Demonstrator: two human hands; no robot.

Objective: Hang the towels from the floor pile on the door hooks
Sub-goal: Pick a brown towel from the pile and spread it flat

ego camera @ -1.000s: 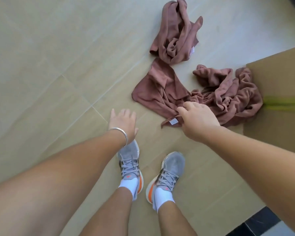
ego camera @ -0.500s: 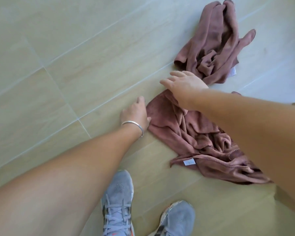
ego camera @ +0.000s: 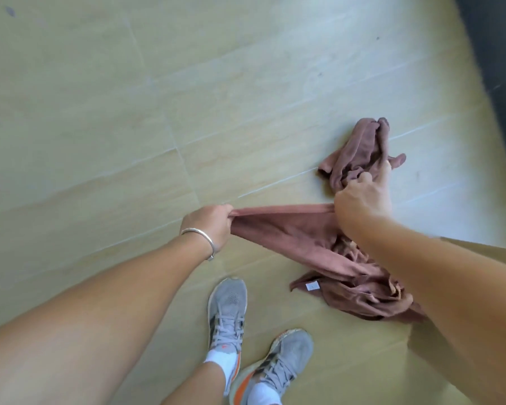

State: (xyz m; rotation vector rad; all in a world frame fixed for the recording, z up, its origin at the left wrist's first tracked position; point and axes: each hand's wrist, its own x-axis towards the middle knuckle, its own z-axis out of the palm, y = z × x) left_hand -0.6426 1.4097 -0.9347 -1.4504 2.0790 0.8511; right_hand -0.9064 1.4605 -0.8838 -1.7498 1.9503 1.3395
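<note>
left hand: fist closed, arm stretched forward and down
right hand: fingers pinched shut, forefinger extended, arm outstretched

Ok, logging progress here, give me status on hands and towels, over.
Left hand and right hand each grip the stretched towel edge. Rest still bunched on floor. Second towel untouched beyond. Nothing blocking.

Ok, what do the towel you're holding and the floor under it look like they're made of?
The held towel: soft matte cloth, likely microfibre or terry. It drapes and creases between the left hand and right hand, and the pile below has a sewn label. The floor: large pale tiles with a faint wood-grain pattern and thin grout lines, slightly glossy, probably ceramic or vinyl.
</note>
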